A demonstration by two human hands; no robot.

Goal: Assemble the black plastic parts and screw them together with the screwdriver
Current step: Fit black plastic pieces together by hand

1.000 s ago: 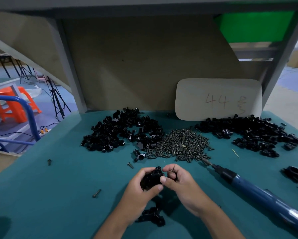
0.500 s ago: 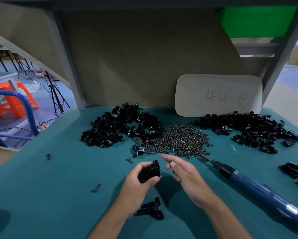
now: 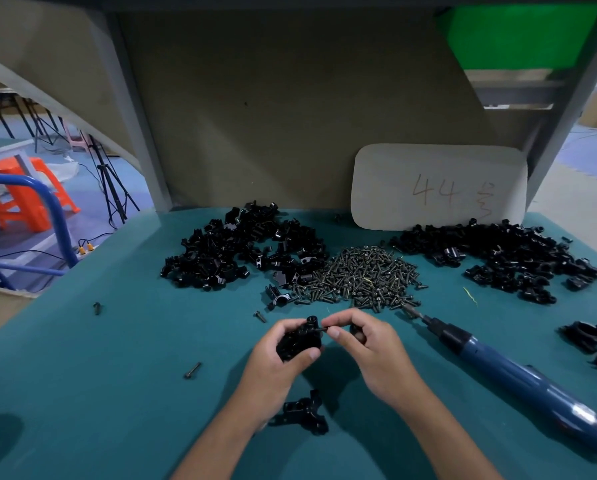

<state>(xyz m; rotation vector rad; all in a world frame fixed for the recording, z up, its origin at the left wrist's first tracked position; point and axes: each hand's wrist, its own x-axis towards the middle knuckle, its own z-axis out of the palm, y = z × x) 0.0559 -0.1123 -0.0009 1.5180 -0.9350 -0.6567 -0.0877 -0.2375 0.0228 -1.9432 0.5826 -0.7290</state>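
Note:
My left hand (image 3: 279,358) grips a black plastic assembly (image 3: 299,341) just above the teal table (image 3: 82,393). My right hand (image 3: 366,344) pinches a small dark screw (image 3: 324,329) between thumb and forefinger, its tip touching the assembly's right side. The blue electric screwdriver (image 3: 504,368) lies on the table to the right, its bit pointing at the screw pile (image 3: 363,278). One more black part (image 3: 304,412) lies on the table under my wrists.
A heap of black parts (image 3: 241,251) sits at the back left and another heap (image 3: 498,258) at the back right. Loose screws (image 3: 192,370) lie on the left of the table. A beige card marked 44 (image 3: 439,188) leans on the back wall. More black parts (image 3: 588,336) lie at the right edge.
My right hand had drawn away from the assembly with fingers stretched; now it is back against the part, pinching a screw at its side. My left hand kept its hold.

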